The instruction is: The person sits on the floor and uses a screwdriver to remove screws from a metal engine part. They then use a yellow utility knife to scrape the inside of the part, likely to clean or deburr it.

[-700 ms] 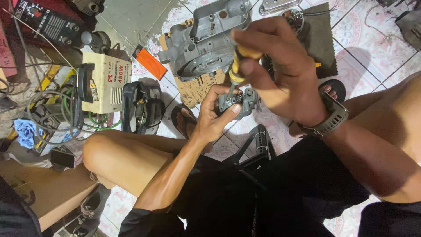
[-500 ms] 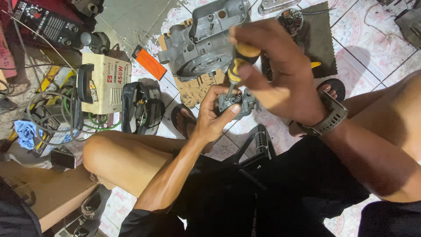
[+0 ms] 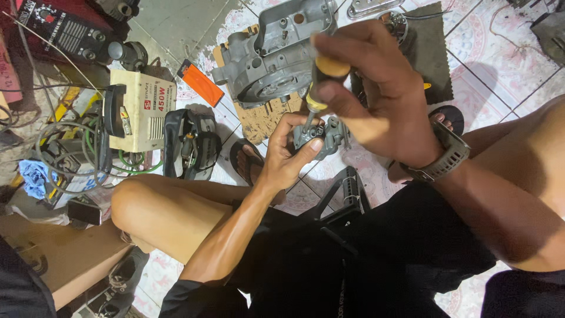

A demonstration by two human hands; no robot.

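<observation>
My right hand (image 3: 376, 94) gripped the screwdriver (image 3: 315, 88) from above, shaft running steeply down into the part (image 3: 323, 136) cupped just below in my closed left hand (image 3: 288, 156).

From where I watch, both my arms are bare from shoulder to fingers, no sleeves and no gloves. My right hand (image 3: 382, 94) has a chunky wristwatch (image 3: 442, 158) strapped just behind it, grey-brown with a ribbed, slotted band and a thick case. My left hand (image 3: 288, 156) wears nothing, no ring or band that I can make out. My legs are bare at the knees and thighs. I have on black shorts (image 3: 365, 259) of a loose, matte cloth, creased across the lap. On my feet are dark flip-flop sandals (image 3: 247, 160) with thin straps over the toes.
</observation>
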